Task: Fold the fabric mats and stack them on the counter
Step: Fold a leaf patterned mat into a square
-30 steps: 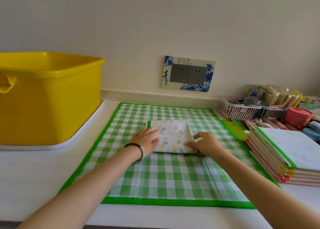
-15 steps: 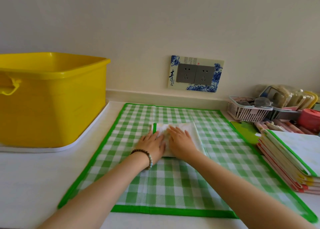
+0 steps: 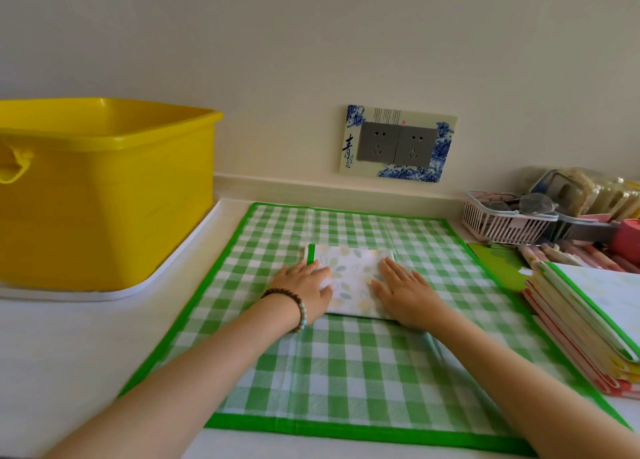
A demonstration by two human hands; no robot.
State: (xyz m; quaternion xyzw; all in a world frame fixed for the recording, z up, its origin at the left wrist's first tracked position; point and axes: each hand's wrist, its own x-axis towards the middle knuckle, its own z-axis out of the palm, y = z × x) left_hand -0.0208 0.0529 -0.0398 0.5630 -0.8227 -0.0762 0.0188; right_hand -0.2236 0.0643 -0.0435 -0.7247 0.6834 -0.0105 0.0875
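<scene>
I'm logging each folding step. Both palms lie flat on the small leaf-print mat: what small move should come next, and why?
Probably grip the leaf-print mat and carry it onto the stack of folded mats at the right. It already lies folded small under the left hand and right hand, both pressing flat, on the green checked mat.

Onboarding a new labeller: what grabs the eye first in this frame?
Big yellow tub at left, then the green checked mat spread in the middle. On it, the left hand and right hand press flat on a small folded mat; a stack of mats sits at right.
</scene>
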